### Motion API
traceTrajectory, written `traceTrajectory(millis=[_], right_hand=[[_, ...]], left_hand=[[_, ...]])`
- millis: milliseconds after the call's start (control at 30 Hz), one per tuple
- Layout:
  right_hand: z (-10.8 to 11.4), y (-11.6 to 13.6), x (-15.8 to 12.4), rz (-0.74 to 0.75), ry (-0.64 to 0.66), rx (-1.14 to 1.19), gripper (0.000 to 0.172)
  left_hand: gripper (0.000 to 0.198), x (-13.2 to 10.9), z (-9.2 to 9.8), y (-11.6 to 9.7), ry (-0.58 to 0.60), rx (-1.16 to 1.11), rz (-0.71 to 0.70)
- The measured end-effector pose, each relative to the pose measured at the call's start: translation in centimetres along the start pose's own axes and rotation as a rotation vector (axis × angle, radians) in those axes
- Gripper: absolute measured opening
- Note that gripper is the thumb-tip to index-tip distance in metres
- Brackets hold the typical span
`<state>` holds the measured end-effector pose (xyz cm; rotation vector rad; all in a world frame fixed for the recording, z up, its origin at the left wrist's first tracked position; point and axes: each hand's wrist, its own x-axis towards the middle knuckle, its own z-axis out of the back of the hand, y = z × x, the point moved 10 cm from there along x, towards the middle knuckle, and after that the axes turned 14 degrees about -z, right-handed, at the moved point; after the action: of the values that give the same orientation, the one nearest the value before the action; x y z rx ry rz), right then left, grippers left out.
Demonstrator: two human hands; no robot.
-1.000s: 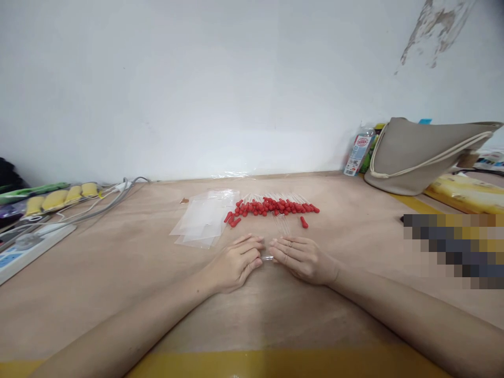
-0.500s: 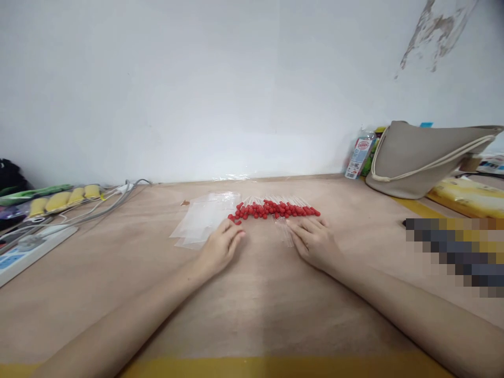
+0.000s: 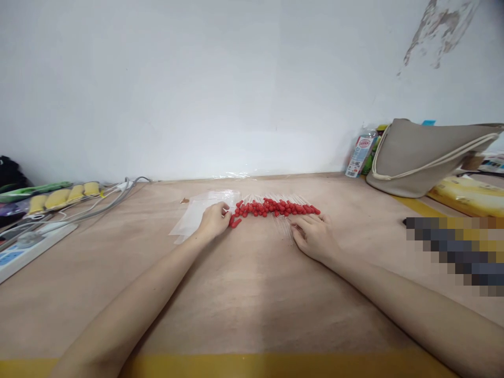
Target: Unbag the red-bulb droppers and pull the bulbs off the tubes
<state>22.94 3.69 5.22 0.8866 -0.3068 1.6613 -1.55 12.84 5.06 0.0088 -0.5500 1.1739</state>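
Note:
A row of red-tipped pieces (image 3: pixel 271 208) with thin pale stems lies across the middle of the table, red ends facing me. At its left end is my left hand (image 3: pixel 215 219), thumb and forefinger curved and apart beside the red tips. One loose red piece (image 3: pixel 235 223) lies just in front of the row, close to those fingers. Under and behind that hand spread flat clear plastic bags (image 3: pixel 189 216). My right hand (image 3: pixel 314 234) rests below the row's right part, fingers bent in. By its fingertips lie thin clear strips (image 3: pixel 282 227); the grip itself is partly hidden.
On the left are a power strip (image 3: pixel 39 244) with cables and yellow packets (image 3: pixel 59 198). A grey bag (image 3: pixel 425 157), a bottle (image 3: pixel 360 152) and a yellow package (image 3: pixel 464 197) stand back right. A blurred dark object (image 3: pixel 452 252) lies at right.
My left hand has moved away from me and slightly left, and its thumb and forefinger have parted. My right hand has shifted only a little, its fingers drawn slightly right from the clear strips.

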Motion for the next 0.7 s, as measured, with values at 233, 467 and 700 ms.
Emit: traceTrajectory(millis=[233,467,700], right_hand=[[-0.3,0.8,-0.4,0.038,0.046,0.025,0.015],[-0.9,1.0,-0.5,0.045,0.137,0.027,0.022],[-1.4,1.1,-0.8,0.046,0.219,0.008,0.034]], left_hand=[[0.023,-0.5,-0.7,0.1,0.142,-0.027,0.020],[0.023,0.3,0.2,1.0,0.062,0.023,0.018],[0.030,2.4,0.4,-1.1,0.000,0.056,-0.043]])
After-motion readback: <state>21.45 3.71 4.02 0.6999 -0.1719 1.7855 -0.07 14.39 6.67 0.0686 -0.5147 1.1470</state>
